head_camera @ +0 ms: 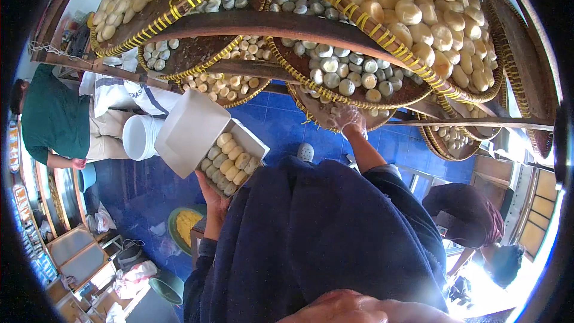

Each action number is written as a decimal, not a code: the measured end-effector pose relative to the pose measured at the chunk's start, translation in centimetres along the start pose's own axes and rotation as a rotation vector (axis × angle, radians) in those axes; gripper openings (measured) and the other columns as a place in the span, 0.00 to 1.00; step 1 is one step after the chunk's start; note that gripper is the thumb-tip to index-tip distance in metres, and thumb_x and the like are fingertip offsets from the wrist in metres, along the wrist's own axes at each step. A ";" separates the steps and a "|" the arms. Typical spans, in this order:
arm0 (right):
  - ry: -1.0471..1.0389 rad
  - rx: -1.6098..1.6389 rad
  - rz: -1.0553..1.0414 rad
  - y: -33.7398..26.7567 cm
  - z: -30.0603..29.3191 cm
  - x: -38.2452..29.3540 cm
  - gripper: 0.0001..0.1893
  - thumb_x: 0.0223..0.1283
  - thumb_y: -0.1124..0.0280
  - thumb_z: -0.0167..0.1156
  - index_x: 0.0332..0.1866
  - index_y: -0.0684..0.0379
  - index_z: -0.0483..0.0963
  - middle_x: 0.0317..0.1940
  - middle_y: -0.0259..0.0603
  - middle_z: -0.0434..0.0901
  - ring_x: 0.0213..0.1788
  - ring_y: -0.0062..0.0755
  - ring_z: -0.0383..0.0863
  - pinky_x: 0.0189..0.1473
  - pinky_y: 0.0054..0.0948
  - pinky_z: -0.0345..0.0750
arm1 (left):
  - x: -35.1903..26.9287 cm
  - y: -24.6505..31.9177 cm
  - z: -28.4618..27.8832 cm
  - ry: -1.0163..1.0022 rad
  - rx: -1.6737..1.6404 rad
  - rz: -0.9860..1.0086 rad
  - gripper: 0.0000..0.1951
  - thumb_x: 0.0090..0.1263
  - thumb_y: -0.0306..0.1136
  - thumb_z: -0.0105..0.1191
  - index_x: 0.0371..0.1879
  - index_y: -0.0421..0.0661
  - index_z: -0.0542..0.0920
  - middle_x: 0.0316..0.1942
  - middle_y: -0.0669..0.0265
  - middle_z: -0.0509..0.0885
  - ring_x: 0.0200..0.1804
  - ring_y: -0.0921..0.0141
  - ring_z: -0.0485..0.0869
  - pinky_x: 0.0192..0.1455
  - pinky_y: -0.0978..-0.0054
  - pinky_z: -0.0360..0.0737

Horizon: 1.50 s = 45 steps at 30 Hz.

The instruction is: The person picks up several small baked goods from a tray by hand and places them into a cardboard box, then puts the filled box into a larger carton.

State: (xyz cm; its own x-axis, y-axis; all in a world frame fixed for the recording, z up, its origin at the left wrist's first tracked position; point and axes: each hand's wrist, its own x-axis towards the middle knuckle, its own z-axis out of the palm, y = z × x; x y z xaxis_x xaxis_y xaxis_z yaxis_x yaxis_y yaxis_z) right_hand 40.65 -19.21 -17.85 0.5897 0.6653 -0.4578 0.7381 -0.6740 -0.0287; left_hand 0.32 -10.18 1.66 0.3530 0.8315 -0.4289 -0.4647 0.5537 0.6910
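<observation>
My left hand (214,197) holds an open cardboard box (252,137) from below, its lid (193,132) folded back. Rows of round, flattened buns or pastries (231,161), some pale yellow and some grey-green, fill the box. My right hand (352,121), in a clear plastic glove, reaches over a low round woven tray (314,112) that bears a few pale pieces. Its fingertips are blurred, and whether they grip a piece cannot be told. Just above it, another woven tray (408,94) carries grey-green pieces (346,86).
Wooden rack beams (278,27) and large yellow-bound trays (448,92) hang over the work. One person in green (58,112) stands at left by white buckets (139,137); another person (464,215) is at right. A basin of yellow food (186,229) sits on the blue floor.
</observation>
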 end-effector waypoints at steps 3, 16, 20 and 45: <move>0.070 0.010 -0.136 1.2 2.8 1.8 0.23 0.59 0.51 0.46 0.56 0.50 0.70 0.57 0.41 0.70 0.60 0.39 0.68 0.59 0.40 0.67 | 0.3 0.1 0.9 0.043 -0.063 -0.060 0.39 0.64 0.63 0.39 0.66 0.47 0.54 0.64 0.57 0.60 0.65 0.58 0.63 0.65 0.57 0.64; 0.001 -0.113 -0.090 0.0 0.1 -0.2 0.26 0.61 0.46 0.44 0.55 0.55 0.69 0.47 0.43 0.76 0.51 0.39 0.76 0.43 0.39 0.77 | 0.4 -0.6 -1.8 -0.022 -0.137 -0.078 0.38 0.64 0.63 0.39 0.66 0.47 0.53 0.65 0.57 0.60 0.65 0.58 0.62 0.65 0.57 0.63; 0.022 -0.186 -0.212 -0.4 4.1 4.9 0.21 0.62 0.51 0.43 0.52 0.54 0.71 0.44 0.41 0.79 0.48 0.36 0.78 0.42 0.38 0.76 | 0.5 -0.2 -1.2 -0.016 -0.090 -0.053 0.39 0.63 0.63 0.40 0.66 0.47 0.53 0.65 0.57 0.60 0.65 0.58 0.62 0.65 0.57 0.64; -0.063 0.580 -0.424 -8.8 -10.7 -6.2 0.18 0.49 0.73 0.58 0.48 0.55 0.70 0.34 0.34 0.76 0.35 0.26 0.76 0.43 0.27 0.73 | 2.9 1.8 0.0 -0.095 -0.054 -0.172 0.39 0.63 0.62 0.42 0.65 0.45 0.56 0.63 0.56 0.64 0.63 0.58 0.66 0.64 0.57 0.65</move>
State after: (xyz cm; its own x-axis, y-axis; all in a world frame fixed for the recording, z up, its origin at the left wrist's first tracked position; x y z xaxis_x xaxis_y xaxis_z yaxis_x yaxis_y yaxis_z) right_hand 34.02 -13.94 -5.26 0.2586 0.8994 -0.3524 0.5959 -0.4356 -0.6746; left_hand 0.50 -6.82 1.66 0.5049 0.7181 -0.4790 -0.4327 0.6907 0.5794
